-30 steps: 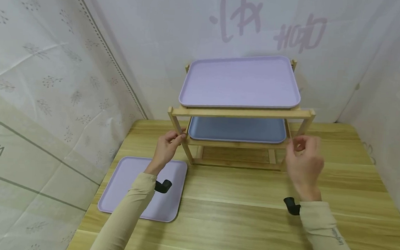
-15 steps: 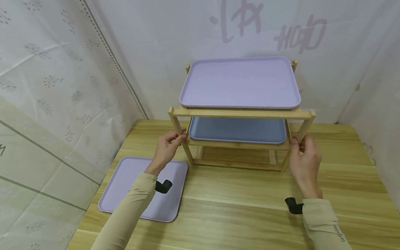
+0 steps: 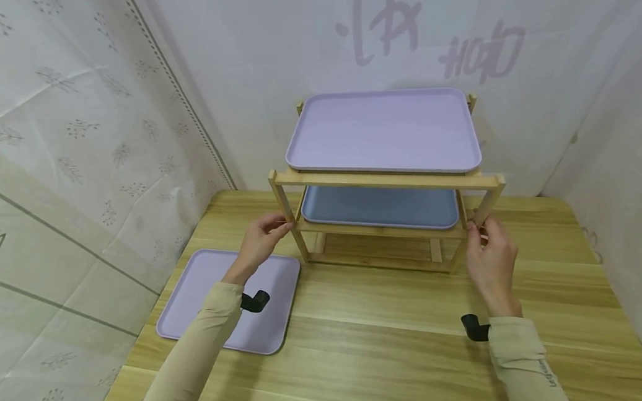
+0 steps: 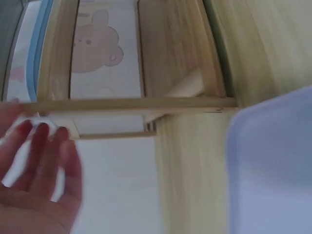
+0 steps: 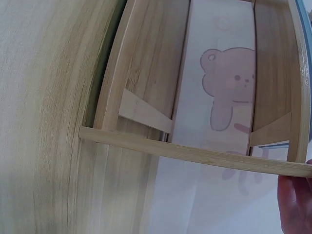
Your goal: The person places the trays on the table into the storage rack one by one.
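A small wooden rack (image 3: 386,231) stands on the table, holding a lilac tray (image 3: 384,130) on its top tier and a blue tray (image 3: 382,206) on the tier below. My left hand (image 3: 257,246) is at the rack's left front leg, thumb tip right at the wood. In the left wrist view its loosely bent fingers (image 4: 44,151) show spread beside the leg, a gap between them and the wood. My right hand (image 3: 491,259) pinches the right front leg between thumb and fingers. Most of that hand lies outside the right wrist view; its fingers (image 5: 295,202) show behind the leg.
Another lilac tray (image 3: 202,298) lies flat on the wooden table (image 3: 377,353) at the left, under my left forearm. Printed curtains (image 3: 209,43) hang behind the rack and at both sides.
My right hand has moved slightly right and its fingers have come onto the right leg. The left hand has drawn back slightly to the left and down. The rack and trays stay put.
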{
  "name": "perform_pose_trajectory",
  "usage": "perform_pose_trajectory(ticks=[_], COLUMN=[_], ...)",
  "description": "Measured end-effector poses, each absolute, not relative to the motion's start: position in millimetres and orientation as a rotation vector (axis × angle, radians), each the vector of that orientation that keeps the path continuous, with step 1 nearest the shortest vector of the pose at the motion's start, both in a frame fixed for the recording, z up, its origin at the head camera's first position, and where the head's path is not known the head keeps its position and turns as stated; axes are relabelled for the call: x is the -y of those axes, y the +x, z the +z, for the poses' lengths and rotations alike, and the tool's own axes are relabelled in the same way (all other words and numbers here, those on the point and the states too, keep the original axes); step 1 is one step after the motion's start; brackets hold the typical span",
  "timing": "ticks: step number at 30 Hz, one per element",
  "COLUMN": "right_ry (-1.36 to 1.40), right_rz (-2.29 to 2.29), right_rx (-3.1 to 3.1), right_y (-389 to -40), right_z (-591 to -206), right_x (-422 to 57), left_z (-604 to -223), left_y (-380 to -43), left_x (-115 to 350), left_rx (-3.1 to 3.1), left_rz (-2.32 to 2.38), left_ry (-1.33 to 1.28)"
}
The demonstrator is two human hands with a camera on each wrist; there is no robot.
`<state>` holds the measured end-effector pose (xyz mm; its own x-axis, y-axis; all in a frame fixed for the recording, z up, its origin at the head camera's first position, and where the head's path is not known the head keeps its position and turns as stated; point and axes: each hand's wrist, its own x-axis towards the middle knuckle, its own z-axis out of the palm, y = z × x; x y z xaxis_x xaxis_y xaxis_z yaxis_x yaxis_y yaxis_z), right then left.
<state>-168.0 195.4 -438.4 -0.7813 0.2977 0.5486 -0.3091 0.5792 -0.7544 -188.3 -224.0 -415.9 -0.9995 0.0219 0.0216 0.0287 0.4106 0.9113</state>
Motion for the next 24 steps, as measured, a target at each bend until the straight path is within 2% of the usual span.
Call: perform_pose_trajectory(ticks=[4, 10, 19, 24], right_ry=[0.018, 0.031, 0.026, 0.036], right_rz=[1.201, 1.196, 1.186, 1.187], right_rx=[2.156, 2.161, 2.165, 2.162], right_y=[-168.6, -169.0, -168.4, -168.4], right_z=[-439.1, -440.1, -439.5, -439.2], right_x=[-196.1, -197.7, -199.2, -199.5], left_z=[-427.4, -441.4, -463.7, -470.8], left_y=[-177.0, -149.8, -94.5, -70.5], left_x=[250.0, 302.4, 375.5, 401.0], left_rx=[2.658, 2.359, 2.449, 2.547], left_rz=[-1.878, -2.126, -1.328, -1.204], left_ry=[0.191, 0.655, 0.947, 1.011])
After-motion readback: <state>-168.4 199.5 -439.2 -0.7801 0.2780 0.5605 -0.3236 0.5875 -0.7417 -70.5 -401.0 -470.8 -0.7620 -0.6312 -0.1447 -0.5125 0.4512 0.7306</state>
